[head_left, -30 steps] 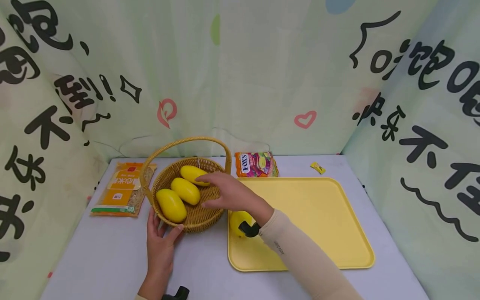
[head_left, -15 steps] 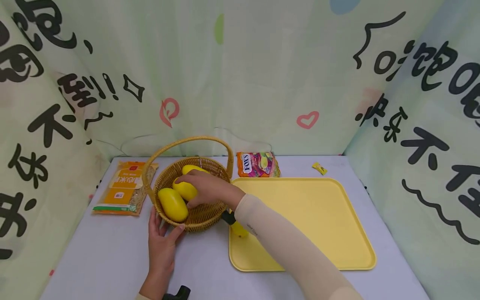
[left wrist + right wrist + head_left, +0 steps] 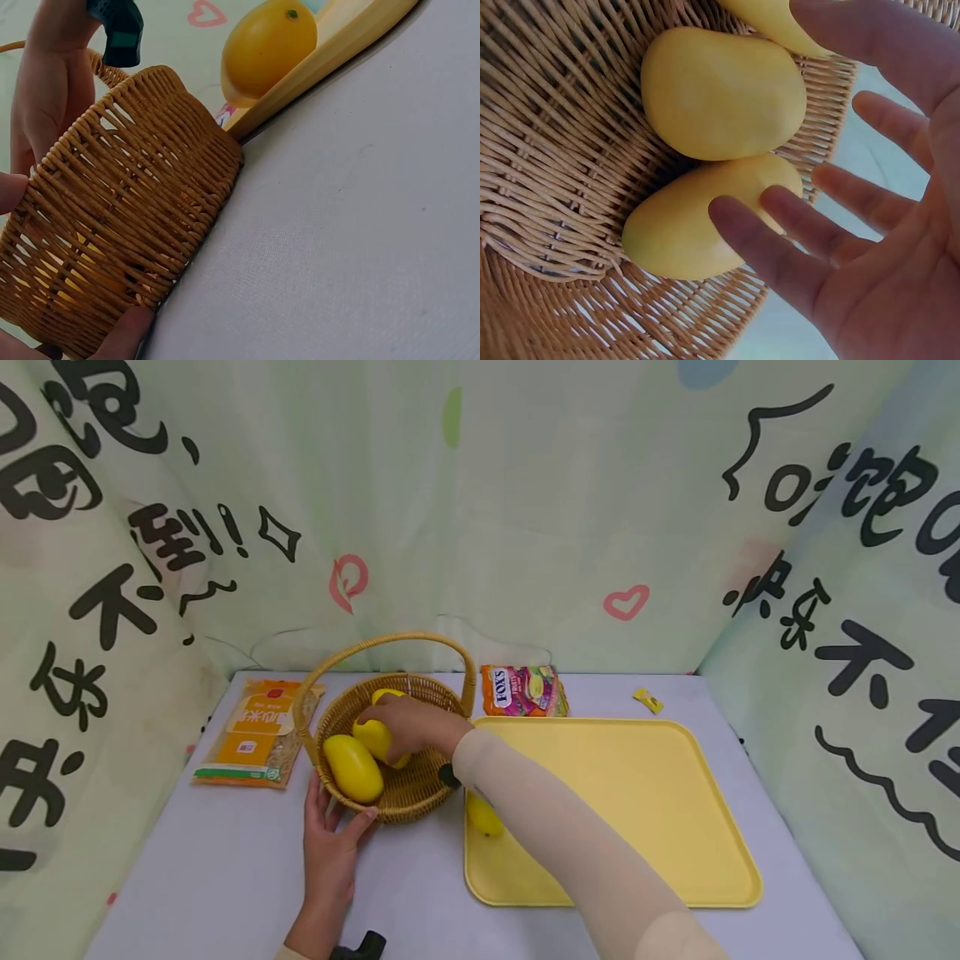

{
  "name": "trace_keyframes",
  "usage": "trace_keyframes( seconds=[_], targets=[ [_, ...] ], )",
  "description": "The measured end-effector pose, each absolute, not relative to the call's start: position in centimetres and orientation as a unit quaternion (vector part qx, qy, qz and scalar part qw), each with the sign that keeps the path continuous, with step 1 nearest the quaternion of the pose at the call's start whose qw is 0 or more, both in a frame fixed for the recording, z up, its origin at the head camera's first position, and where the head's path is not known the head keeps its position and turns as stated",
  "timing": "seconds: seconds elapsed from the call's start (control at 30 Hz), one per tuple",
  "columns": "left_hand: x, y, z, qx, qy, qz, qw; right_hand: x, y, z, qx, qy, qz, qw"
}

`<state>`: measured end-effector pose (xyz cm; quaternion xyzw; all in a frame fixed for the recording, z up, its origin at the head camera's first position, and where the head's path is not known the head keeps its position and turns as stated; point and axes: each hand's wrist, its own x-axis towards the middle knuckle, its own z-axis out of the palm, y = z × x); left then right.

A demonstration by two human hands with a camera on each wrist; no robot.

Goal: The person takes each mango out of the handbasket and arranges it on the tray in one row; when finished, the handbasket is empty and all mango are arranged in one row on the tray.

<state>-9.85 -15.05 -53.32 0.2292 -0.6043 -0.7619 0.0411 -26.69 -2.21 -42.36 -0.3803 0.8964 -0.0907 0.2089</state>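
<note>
A wicker basket (image 3: 415, 795) with a tall arched handle holds several yellow mangoes. My left hand (image 3: 330, 860) grips its near left side, thumb on the rim and fingers against the outer wall; a fingertip (image 3: 129, 330) shows low on the weave in the left wrist view. My right hand (image 3: 416, 727) reaches inside, over the middle mango (image 3: 724, 94). In the right wrist view its fingers are spread and fairly straight, reaching over another mango (image 3: 697, 225). The front-left mango (image 3: 352, 768) lies uncovered. One more mango (image 3: 270, 49) sits on the yellow tray, partly hidden by the right sleeve in the head view.
The yellow tray (image 3: 622, 810) lies right of the basket. A bag of grain (image 3: 258, 735) lies to the left. At the back are a Fox's candy bag (image 3: 523, 691) and a small yellow wrapped candy (image 3: 648, 700). A printed curtain (image 3: 480, 527) hangs behind the table.
My right hand has moved left and down into the basket, from above its right side to over the middle mango. My left hand keeps its grip on the basket. The head view has shifted slightly.
</note>
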Motion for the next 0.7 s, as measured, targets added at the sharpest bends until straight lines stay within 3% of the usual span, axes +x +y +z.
trace_keyframes(
  seconds=[0.7],
  targets=[
    [-9.9, -15.0, -53.4, 0.224, -0.61, -0.759, 0.039, -27.3, -3.9, -43.3, -0.379, 0.889, -0.019, 0.257]
  ],
)
